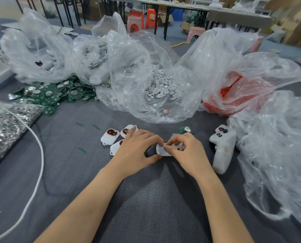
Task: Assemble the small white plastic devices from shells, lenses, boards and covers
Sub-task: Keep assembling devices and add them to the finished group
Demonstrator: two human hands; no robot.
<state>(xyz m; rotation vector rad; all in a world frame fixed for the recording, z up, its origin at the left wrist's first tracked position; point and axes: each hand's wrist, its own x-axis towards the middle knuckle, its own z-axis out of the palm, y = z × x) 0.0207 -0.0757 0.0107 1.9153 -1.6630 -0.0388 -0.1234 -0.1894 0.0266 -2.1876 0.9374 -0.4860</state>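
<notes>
Holding the white shell (162, 152) between both hands at the middle of the grey table (146, 199), you look to be at an early step, probably fitting a lens or seating a part into the shell. Your left hand (139, 148) grips the shell's left end with curled fingers. Your right hand (185, 150) pinches the shell's top edge between thumb and forefinger. Whether a lens sits under those fingertips is hidden.

The next move likely calls for pressing that part flat without tilting the shell, then reaching for the loose green board (184, 129), which lies just beyond your right hand.

By count:
- One shell, in your hands.
- Three finished devices (110, 136) with red-ringed windows, lying together just left of your left hand, which partly covers two of them.
- One loose board.
- One white controller (222, 149), near your right hand.

The bulk stock is too numerous to count. It includes the pile of green boards (53, 95), a bag of small white discs (163, 86), a bag of orange parts (234, 95) and a bag of metal rings (4, 127).
</notes>
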